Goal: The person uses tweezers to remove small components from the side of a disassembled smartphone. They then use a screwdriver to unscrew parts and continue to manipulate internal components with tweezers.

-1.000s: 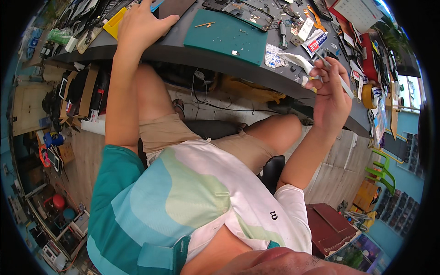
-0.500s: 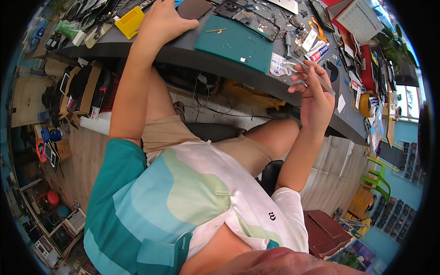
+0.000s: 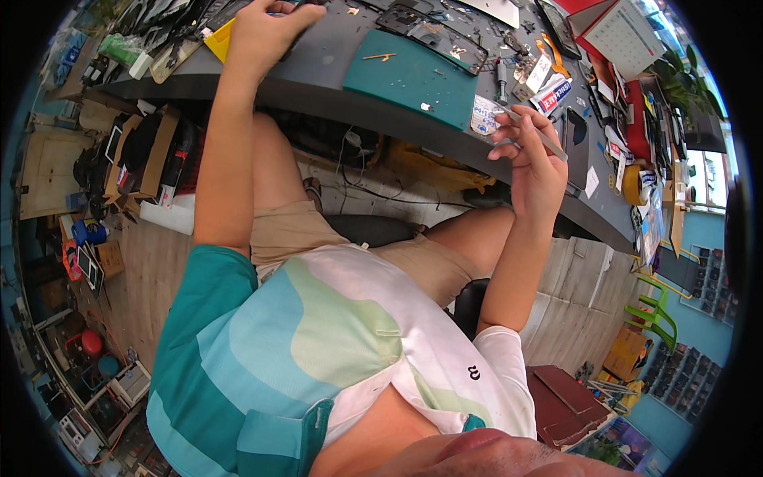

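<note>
At the desk's far left edge, my left hand (image 3: 261, 38) is closed round a dark flat object (image 3: 305, 16). Most of that object lies behind the fingers, and its kind cannot be told. On the right, my right hand (image 3: 534, 163) is raised near the desk edge with metal tweezers (image 3: 551, 146) between its fingers. Between the hands lies a green mat (image 3: 405, 87) with a small orange-gold strip (image 3: 379, 56) and tiny bits on it. A black phone frame (image 3: 445, 41) rests across the mat's far edge.
A yellow holder (image 3: 217, 41) stands beside my left hand. Right of the mat are a screwdriver (image 3: 501, 78), a blue-and-white tube (image 3: 551, 94), small parts and a tape roll (image 3: 633, 184). A desk calendar (image 3: 621, 36) stands at far right.
My left hand has drawn slightly left with the dark object, which has left its place beside the mat. My right hand has shifted slightly left and down, keeping the tweezers.
</note>
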A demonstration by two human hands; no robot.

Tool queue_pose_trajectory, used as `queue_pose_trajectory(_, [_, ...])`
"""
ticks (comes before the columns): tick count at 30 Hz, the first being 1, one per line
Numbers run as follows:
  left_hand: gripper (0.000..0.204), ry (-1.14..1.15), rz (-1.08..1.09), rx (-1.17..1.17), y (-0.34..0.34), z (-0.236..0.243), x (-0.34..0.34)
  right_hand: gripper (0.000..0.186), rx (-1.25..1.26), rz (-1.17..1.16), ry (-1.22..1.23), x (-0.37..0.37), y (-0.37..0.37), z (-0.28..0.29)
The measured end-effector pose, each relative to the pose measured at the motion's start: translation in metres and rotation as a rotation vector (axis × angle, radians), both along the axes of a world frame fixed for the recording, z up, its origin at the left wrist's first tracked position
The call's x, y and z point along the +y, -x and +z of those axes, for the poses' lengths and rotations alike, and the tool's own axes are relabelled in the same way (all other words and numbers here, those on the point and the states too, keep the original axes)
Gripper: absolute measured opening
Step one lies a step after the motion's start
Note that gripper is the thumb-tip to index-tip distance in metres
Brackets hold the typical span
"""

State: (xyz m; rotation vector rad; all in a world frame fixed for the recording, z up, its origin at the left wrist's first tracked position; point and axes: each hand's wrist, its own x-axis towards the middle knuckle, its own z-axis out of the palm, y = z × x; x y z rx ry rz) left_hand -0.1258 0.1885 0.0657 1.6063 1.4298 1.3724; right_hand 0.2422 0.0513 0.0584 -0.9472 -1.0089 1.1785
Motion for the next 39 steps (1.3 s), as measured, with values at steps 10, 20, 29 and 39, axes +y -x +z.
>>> queue_pose_trajectory(10, [0.038,0.252,-0.337,-0.999,0.018,0.005,-0.031,0.027,0.008,0.003,-0.041,0.009,0.007,-0.011])
queue_pose_trajectory(20, [0.087,0.444,-0.61,-1.061,-0.017,-0.01,-0.105,0.027,-0.111,-0.041,-0.09,0.015,0.018,-0.013])
queue_pose_trajectory(29, [0.065,0.635,-0.83,-1.364,-0.065,-0.051,-0.147,0.023,-0.238,-0.05,-0.103,0.019,0.03,-0.016])
queue_pose_trajectory(39, [0.085,0.613,-0.754,-1.203,-0.085,-0.056,-0.15,0.02,-0.34,-0.056,-0.127,0.019,0.031,-0.019])
